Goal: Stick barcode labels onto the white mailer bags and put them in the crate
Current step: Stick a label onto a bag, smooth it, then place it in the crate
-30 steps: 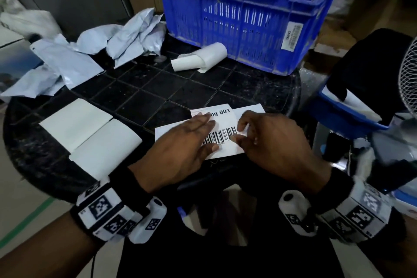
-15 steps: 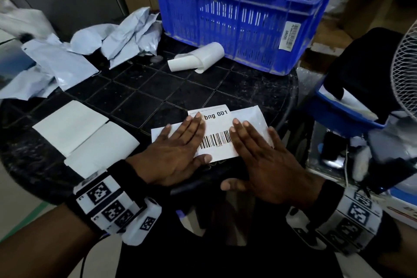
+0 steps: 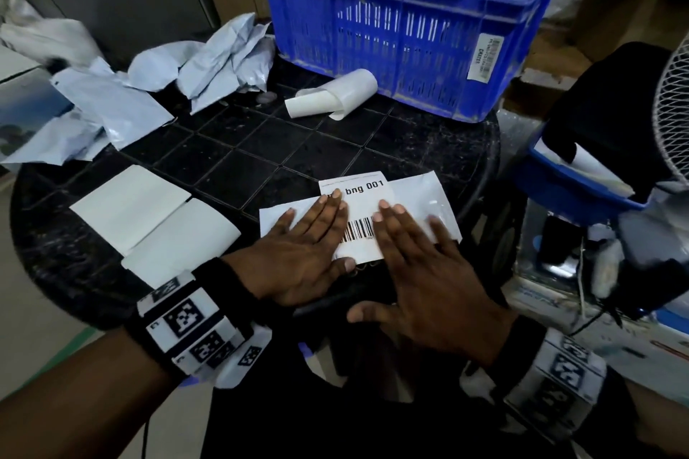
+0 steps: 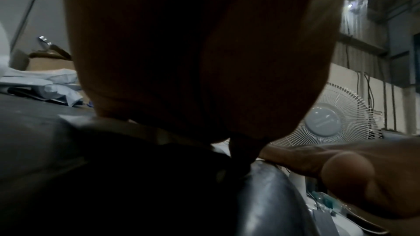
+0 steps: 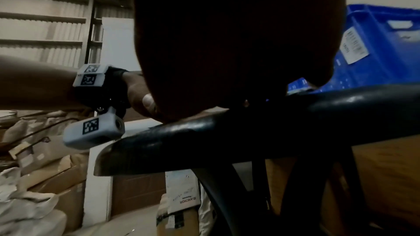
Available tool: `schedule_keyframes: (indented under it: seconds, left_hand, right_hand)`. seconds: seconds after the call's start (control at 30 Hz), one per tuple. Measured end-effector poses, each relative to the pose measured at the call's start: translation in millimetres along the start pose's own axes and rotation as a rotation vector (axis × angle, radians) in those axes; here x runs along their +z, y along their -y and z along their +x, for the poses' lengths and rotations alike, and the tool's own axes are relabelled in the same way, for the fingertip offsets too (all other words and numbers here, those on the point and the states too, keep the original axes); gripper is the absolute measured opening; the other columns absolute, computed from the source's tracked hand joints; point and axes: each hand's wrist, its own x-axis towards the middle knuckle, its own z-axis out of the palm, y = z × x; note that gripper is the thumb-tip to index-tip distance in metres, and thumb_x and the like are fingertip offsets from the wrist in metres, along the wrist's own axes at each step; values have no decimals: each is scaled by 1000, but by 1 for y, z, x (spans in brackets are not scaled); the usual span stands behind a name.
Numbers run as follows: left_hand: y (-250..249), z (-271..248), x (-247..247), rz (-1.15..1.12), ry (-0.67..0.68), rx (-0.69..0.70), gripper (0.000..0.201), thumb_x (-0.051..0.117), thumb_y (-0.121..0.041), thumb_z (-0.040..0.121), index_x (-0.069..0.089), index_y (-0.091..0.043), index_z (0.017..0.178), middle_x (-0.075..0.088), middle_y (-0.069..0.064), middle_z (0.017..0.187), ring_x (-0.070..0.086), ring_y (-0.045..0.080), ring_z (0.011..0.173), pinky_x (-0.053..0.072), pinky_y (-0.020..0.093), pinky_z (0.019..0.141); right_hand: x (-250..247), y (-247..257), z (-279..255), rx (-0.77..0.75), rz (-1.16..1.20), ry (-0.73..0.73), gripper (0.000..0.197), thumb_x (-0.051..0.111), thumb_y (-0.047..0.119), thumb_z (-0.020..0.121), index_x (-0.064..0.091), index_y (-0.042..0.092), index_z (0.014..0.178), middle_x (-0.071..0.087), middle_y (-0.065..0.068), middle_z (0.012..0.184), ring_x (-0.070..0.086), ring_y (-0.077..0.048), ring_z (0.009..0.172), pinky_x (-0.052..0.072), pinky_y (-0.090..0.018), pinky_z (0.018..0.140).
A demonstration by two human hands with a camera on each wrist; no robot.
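Your left hand (image 3: 298,257) and right hand (image 3: 421,272) lie flat with straight fingers on the barcode label (image 3: 358,220), pressing it onto a white mailer bag (image 3: 417,197) at the near edge of the worktop (image 3: 261,160). This bag looks nearly labelled but has not gone into the blue crate (image 3: 410,30) behind it. A heap of unlabelled mailer bags (image 3: 208,67) waits at far left. A curled backing strip (image 3: 332,95) lies before the crate, hardly in the way.

A warehouse packing area: stacked brown cardboard cartons (image 5: 52,173) at eight o'clock, corrugated metal wall cladding (image 5: 43,28) at ten, and a slatted blue plastic crate (image 3: 406,22) labelled "CRATES" at twelve.
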Motion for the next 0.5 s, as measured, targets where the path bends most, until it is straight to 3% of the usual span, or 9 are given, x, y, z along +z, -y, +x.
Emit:
schedule_keyframes:
  seconds: [0.1, 0.2, 0.27, 0.4, 0.5]
  left_hand:
    - [0, 1, -3, -16, -19, 25, 80, 12, -61, 104, -28, -18, 157, -38, -1, 162, -34, 11, 149, -6, 48, 127]
    - [-3, -2, -3, -4, -22, 19, 79, 13, -59, 105, -27, -16, 158, -37, 1, 164, -32, 13, 151, -5, 48, 127]
    - [-7, -3, -5, 9, -11, 2, 78, 15, -56, 106, -26, -16, 158, -37, 3, 163, -33, 16, 151, -3, 51, 127]
    - [-7, -9, -14, 109, 92, 55, 77, 20, -53, 105, -21, -17, 159, -41, 9, 160, -38, 25, 148, -6, 56, 126]
    - [-3, -7, -12, 40, 65, 35, 83, 6, -64, 97, -27, -18, 158, -38, 5, 162, -37, 18, 148, -4, 53, 126]
  right_hand:
    - [-10, -20, -13, 80, -21, 31, 130, 3, 104, 70, 8, 16, 165, -5, -4, 172, -4, -19, 159, 9, -60, 126]
    - [-25, -16, -10, 90, -18, 41, 138, -8, 104, 66, 11, 9, 164, -5, -8, 172, -11, -19, 158, 1, -56, 128]
    - [-33, 1, 1, 13, 41, -45, 133, 0, 101, 72, 18, 6, 163, 0, -9, 172, -8, -19, 159, 2, -55, 128]
    - [-19, 39, 28, -124, 146, -28, 124, 17, 98, 76, -2, 13, 165, -15, -2, 172, -23, -12, 156, -5, -52, 127]
    - [-6, 30, 32, -83, 96, -30, 125, 11, 100, 74, 2, 14, 165, -5, -4, 173, -10, -14, 159, 2, -56, 127]
